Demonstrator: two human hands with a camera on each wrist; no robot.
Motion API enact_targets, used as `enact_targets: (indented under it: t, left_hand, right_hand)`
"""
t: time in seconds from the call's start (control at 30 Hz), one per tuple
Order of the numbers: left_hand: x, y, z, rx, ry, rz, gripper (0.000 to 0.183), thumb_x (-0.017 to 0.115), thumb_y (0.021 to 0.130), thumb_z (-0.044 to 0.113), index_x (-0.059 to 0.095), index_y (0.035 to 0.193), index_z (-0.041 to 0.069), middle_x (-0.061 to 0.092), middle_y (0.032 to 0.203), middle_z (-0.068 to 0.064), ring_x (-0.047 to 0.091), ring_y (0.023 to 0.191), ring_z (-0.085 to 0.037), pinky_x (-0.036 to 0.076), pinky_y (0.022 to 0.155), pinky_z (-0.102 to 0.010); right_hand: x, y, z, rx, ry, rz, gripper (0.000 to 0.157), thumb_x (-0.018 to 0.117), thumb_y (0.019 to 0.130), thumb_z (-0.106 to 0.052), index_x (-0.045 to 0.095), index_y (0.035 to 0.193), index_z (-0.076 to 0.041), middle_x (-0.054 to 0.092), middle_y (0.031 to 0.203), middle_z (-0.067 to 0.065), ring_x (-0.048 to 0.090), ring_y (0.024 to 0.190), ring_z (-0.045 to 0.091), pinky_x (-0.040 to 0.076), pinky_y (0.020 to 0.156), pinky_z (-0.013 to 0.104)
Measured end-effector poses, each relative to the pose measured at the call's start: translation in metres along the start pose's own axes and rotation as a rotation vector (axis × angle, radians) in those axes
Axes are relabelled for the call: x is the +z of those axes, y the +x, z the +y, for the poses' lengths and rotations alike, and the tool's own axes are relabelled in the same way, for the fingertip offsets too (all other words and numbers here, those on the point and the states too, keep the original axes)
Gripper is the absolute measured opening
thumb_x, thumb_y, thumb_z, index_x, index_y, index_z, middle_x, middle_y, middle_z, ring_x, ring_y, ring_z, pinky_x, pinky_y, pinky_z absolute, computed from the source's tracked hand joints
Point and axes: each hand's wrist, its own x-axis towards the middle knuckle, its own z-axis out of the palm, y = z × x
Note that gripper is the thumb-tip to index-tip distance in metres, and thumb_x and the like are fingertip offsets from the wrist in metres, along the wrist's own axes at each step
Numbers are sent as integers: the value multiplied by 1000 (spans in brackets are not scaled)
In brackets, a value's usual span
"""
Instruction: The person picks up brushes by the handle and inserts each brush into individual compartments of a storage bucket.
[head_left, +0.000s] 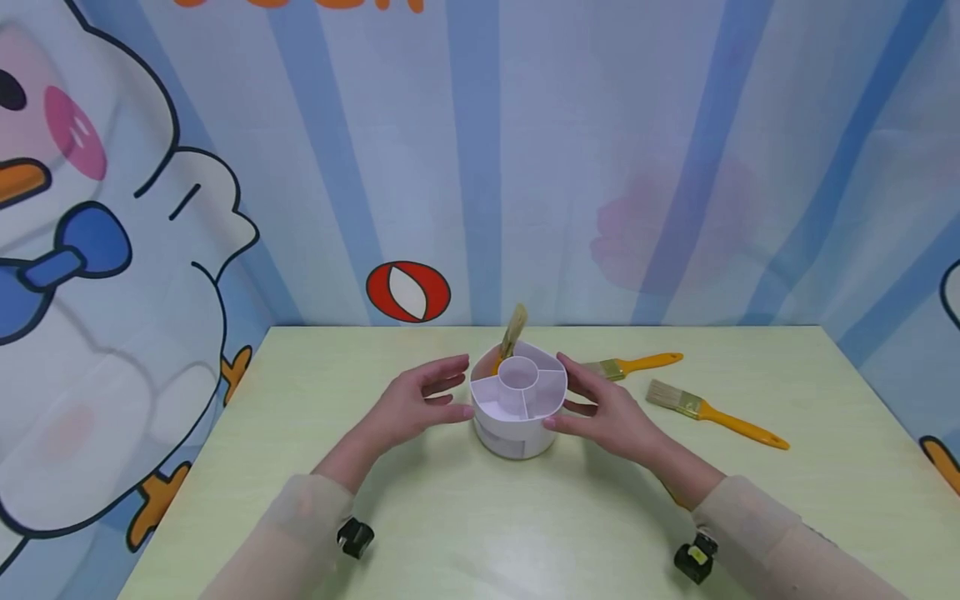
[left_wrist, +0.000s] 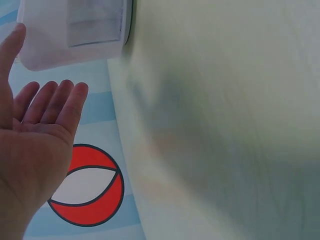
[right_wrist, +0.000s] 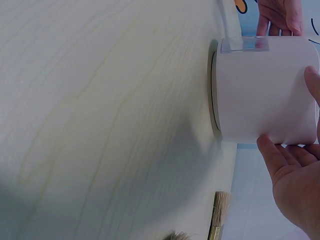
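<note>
A white round desk organizer (head_left: 517, 429) with several compartments stands on the table. One paintbrush (head_left: 513, 329) is upright in its back-left compartment, bristles up. My left hand (head_left: 416, 400) is at the organizer's left side, fingers spread and nearly straight. In the left wrist view its thumb overlaps the organizer (left_wrist: 45, 45), while the other fingers are apart from it. On the opposite side, my right hand (head_left: 607, 412) touches the wall, thumb at the front and fingertips along the right side. The right wrist view shows these fingers (right_wrist: 272, 155) extended against the organizer (right_wrist: 267, 90).
To the right on the pale table (head_left: 480, 533) lie a paintbrush (head_left: 716, 417) with an orange handle and a second paintbrush (head_left: 648, 362), partly behind my right hand. Another orange handle (head_left: 672, 493) peeks out under my right wrist. A printed backdrop (head_left: 525, 167) rises behind.
</note>
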Motion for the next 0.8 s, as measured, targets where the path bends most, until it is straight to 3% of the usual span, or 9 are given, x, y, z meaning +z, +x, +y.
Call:
enact_targets:
  t: [0.2,0.53,0.8]
  left_hand:
    - [9,2,-8,23,-41,5,84,88,91,21,46,163,16,50,164,-8,50,150,-31,50,115,-44]
    - [19,2,-6,53,-100,16,85,89,90,14,46,163,15,52,162,-9,51,149,-30,50,115,-43]
    - [20,3,-6,42,-97,24,85,90,90,16,46,163,16,52,162,-9,51,148,-31,52,113,-42]
  right_hand:
    - [0,0,0,-1,-7,2,97,86,93,-17,27,169,-4,35,171,20,43,152,43,54,108,45]
    - [0,-1,-1,14,-28,-2,99,87,93,-20,26,169,-5,32,172,19,42,152,43,53,108,48]
    - [-19,-5,-4,18,-126,-20,98,85,94,-24,25,170,-5,33,171,21,40,153,44,49,113,51]
